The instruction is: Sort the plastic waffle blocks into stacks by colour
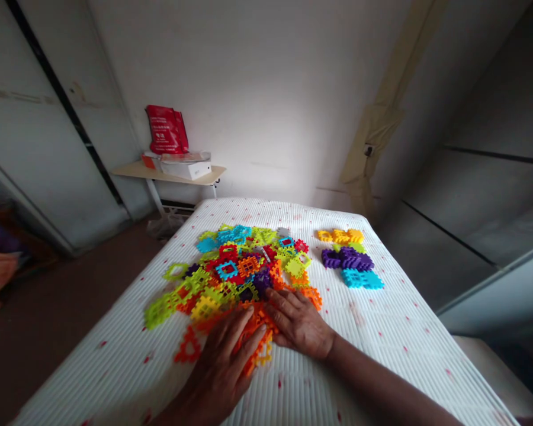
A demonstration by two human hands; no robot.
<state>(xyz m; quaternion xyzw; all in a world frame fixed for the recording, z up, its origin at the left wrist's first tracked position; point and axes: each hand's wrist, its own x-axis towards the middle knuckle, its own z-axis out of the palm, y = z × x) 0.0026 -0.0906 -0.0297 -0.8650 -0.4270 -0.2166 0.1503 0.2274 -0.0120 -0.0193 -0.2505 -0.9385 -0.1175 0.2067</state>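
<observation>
A heap of flat plastic interlocking tiles (237, 266) in green, orange, red, blue, purple and yellow lies on a white table (382, 337) with small red specks. My left hand (224, 364) rests flat on orange tiles (260, 349) at the heap's near edge, fingers stretched out. My right hand (299, 322) lies beside it, fingers spread and pressing on orange tiles. To the right sit sorted groups: yellow tiles (341, 236), purple tiles (349, 258) and blue tiles (361, 278).
A small side table (166, 173) against the far wall carries a red bag (166, 129) and a white box (186, 168). Grey panels stand on the left and right. The brown floor (71, 302) shows on the left.
</observation>
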